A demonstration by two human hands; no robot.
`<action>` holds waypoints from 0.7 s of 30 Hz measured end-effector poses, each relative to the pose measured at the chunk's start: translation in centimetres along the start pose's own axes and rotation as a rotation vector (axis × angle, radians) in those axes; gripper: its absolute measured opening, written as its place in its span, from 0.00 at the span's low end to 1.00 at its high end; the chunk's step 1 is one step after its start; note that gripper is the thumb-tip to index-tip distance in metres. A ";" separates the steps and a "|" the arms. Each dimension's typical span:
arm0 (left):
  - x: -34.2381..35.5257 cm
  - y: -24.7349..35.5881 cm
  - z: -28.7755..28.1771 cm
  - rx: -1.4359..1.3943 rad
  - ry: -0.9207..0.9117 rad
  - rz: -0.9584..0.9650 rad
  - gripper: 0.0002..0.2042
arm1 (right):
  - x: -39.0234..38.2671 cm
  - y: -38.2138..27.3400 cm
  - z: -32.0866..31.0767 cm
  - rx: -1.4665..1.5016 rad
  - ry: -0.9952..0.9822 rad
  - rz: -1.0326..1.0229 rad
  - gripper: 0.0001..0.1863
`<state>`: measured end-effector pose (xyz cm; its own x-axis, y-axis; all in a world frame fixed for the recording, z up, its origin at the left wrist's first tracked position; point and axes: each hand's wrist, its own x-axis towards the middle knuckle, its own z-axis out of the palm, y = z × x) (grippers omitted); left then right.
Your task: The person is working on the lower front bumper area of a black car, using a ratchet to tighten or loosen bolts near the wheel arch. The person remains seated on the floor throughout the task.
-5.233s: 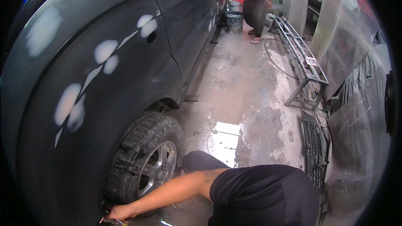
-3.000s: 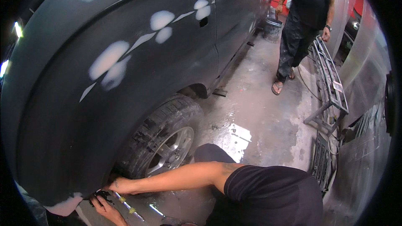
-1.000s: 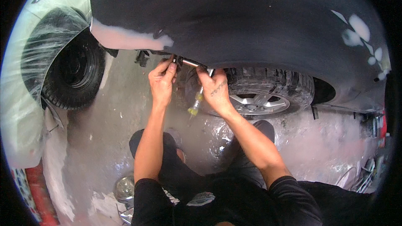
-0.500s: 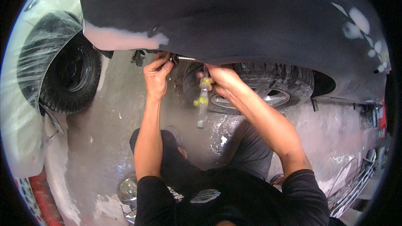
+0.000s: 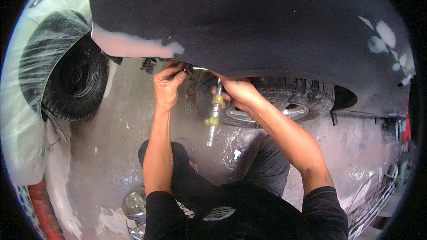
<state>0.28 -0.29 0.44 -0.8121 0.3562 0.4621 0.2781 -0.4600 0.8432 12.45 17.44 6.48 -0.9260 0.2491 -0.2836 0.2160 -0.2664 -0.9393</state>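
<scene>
Left hand (image 5: pixel 167 90), upper centre left of frame: thumb and fingertips drawn narrow at the left end of a thin metal rod (image 5: pixel 200 68), under the lower edge of a dark car panel (image 5: pixel 249 22); cannot tell what they pinch. Right hand (image 5: pixel 240 93), upper centre, fingers curled round a metal tool (image 5: pixel 214 114) with yellow bands, hanging down mid-frame, beside a wheel (image 5: pixel 318 90) right of centre.
</scene>
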 end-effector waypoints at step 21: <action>0.1 1.1 0.3 0.037 0.006 -0.084 0.13 | -0.6 -0.4 -1.9 0.298 -0.290 0.132 0.14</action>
<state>0.67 -0.48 1.51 -0.8365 0.3874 0.3876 0.2271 -0.3986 0.8886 13.48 19.19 6.63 -0.9543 -0.0659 -0.2916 0.2790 -0.5463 -0.7897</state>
